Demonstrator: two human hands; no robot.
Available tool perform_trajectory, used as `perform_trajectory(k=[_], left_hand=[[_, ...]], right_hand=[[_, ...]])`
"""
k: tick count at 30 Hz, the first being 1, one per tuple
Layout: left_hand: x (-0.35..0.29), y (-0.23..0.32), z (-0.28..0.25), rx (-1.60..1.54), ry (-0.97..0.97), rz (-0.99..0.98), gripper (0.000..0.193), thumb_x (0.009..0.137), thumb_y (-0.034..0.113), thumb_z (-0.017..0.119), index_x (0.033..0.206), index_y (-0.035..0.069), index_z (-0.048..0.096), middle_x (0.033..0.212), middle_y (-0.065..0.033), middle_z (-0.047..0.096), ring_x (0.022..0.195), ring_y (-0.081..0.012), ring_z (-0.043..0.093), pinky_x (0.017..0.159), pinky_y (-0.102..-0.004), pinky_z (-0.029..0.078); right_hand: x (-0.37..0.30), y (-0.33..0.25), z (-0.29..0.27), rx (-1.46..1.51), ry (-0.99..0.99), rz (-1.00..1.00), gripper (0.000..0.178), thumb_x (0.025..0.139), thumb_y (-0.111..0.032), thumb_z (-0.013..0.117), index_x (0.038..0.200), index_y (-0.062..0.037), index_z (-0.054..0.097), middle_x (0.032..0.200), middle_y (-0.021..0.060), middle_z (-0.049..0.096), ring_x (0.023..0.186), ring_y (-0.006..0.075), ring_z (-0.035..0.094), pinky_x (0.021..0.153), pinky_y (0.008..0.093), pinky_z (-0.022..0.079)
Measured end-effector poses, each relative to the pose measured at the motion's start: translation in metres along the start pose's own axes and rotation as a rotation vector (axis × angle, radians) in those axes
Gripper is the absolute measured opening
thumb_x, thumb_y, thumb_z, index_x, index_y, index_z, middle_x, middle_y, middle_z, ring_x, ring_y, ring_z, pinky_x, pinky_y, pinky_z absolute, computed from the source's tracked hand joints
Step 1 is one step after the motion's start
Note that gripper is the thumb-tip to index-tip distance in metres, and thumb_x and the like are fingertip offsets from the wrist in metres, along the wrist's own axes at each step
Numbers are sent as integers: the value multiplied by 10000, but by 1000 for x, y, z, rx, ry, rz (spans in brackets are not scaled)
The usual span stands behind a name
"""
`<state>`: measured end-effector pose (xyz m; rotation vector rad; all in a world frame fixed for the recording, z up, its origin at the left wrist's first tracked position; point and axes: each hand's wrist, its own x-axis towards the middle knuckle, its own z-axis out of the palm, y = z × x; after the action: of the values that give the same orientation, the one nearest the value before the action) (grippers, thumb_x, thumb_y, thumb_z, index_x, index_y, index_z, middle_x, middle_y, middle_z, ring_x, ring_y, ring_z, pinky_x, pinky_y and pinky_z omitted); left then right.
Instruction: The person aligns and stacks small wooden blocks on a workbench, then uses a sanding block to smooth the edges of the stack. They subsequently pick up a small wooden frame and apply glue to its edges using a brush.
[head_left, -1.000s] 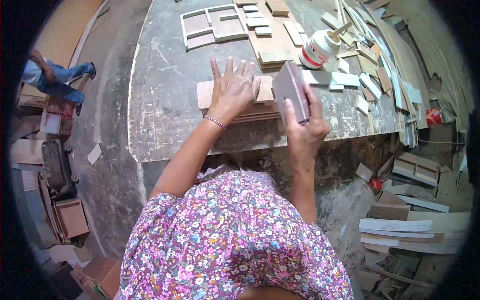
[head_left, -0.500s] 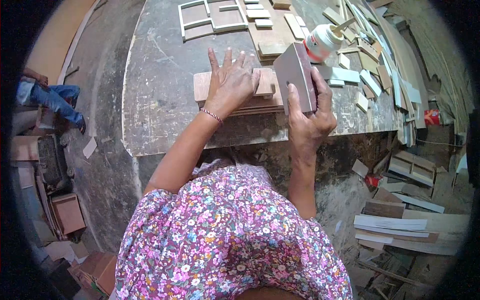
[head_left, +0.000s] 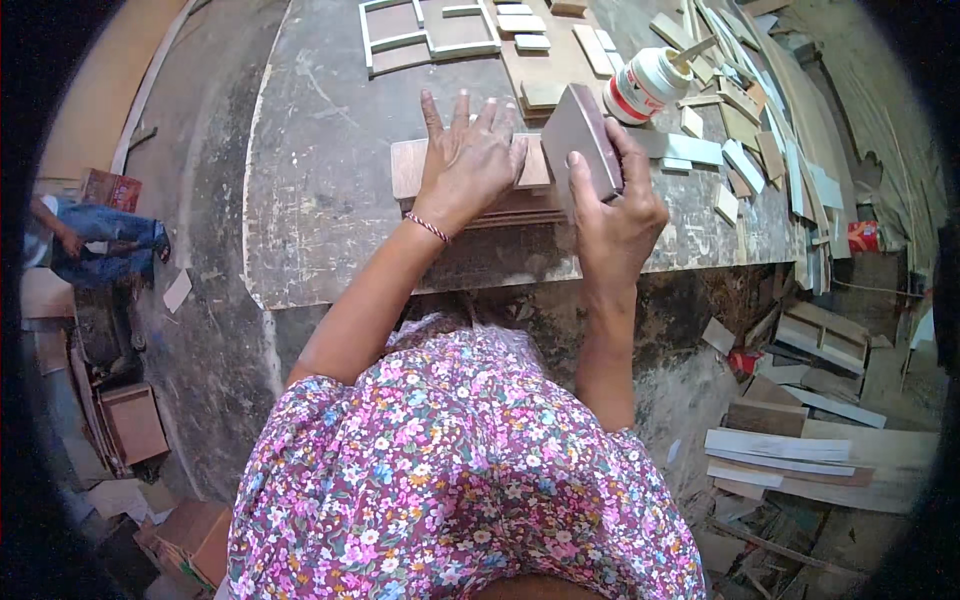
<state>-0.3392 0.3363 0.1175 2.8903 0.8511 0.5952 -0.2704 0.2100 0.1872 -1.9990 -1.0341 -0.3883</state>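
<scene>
Wooden board (head_left: 408,172) lies under the spread left grip (head_left: 466,168), right grip (head_left: 618,218) pinching a brown block (head_left: 580,145).

Since half a second ago my right grip (head_left: 618,205) has drawn the brown block (head_left: 582,145) back toward ten o'clock, and its top leans further toward eleven. That uncovers more of the white bottle (head_left: 645,88) at one o'clock. The other person (head_left: 105,240) has shifted from nearly ten o'clock to nearer nine, with a red box (head_left: 110,190) now showing past their legs.
</scene>
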Motion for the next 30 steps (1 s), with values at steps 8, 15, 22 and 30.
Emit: perform_trajectory(k=[8,15,22,30], left_hand=[[-1,1,1,-9,27,-2,470,879,360,360,1217,57,481,1236,-134,490,1210,-375,364,985,-630,-58],[-1,1,2,0,39,-6,465,878,347,358,1211,48,485,1243,-143,481,1214,-378,359,984,-631,-56],[-1,1,0,-1,34,3,469,876,349,346,1204,48,496,1238,-137,488,1210,-376,364,977,-631,-83],[3,3,-6,46,-117,-27,485,898,385,307,1270,98,429,1293,-117,437,1242,-354,328,969,-649,-65]], right_hand=[[-2,1,2,6,-15,25,397,728,-112,664,1103,-91,536,947,159,628,788,315,634,666,378,503],[-11,3,-4,31,-23,41,376,727,-110,676,1083,-62,565,976,114,631,831,223,637,711,333,505],[-13,-6,-12,23,-59,61,371,735,-88,656,1087,-59,544,946,150,630,806,290,636,677,357,507],[-15,-5,-20,1,-65,23,354,739,-86,644,1075,-54,538,940,170,626,805,314,634,669,367,510]])
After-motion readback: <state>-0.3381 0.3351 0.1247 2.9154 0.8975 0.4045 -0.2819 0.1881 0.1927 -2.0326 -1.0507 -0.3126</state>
